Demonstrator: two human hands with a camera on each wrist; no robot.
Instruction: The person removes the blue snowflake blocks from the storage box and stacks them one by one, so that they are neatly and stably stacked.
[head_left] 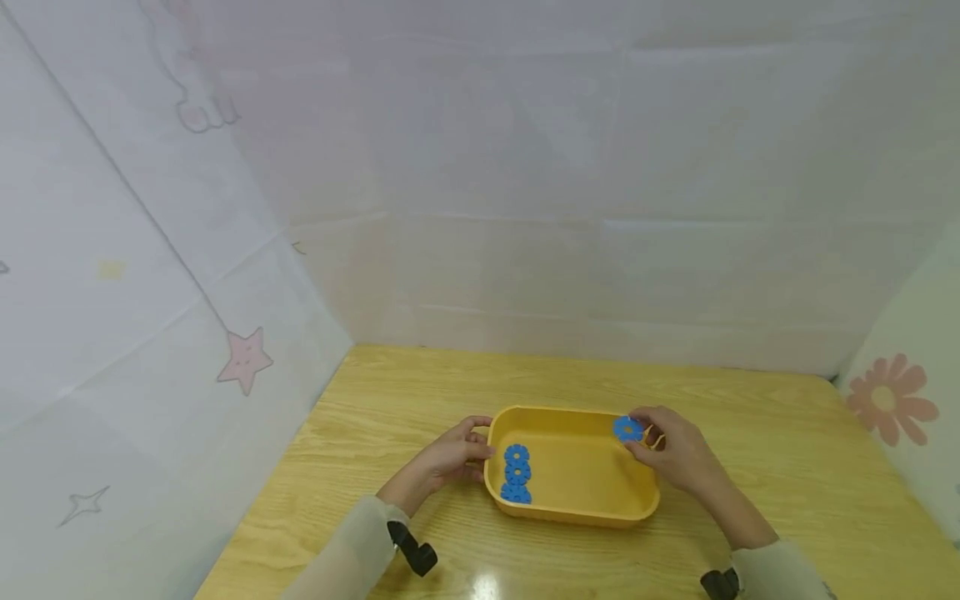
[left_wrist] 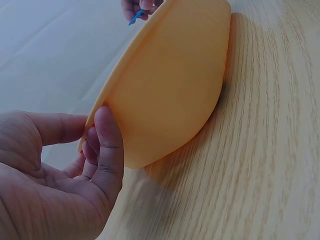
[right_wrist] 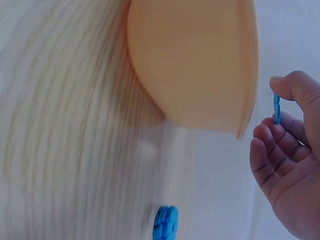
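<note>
A yellow plastic tray point(head_left: 585, 513) with rounded corners sits on the table between the hands. My left hand point(head_left: 456, 455) pinches its rim at the left end; the left wrist view has the finger and thumb on either side of the tray wall point(left_wrist: 165, 85). Above the tray's right end, my right hand point(head_left: 675, 450) holds a flat blue flower-shaped disc point(head_left: 627, 429) by its edges. In the right wrist view this disc point(right_wrist: 276, 107) is edge-on between thumb and fingers. Several similar blue discs point(head_left: 517, 472) lie in a row along the tray's left side, the nearest ones overlapping.
More blue discs point(right_wrist: 165, 223) are on the table beside the tray in the right wrist view. The wood-grain table point(head_left: 420, 383) extends around the tray. Behind it and at both sides hang pale printed cloths point(head_left: 487, 267). A black strap point(head_left: 411, 547) is on the left sleeve.
</note>
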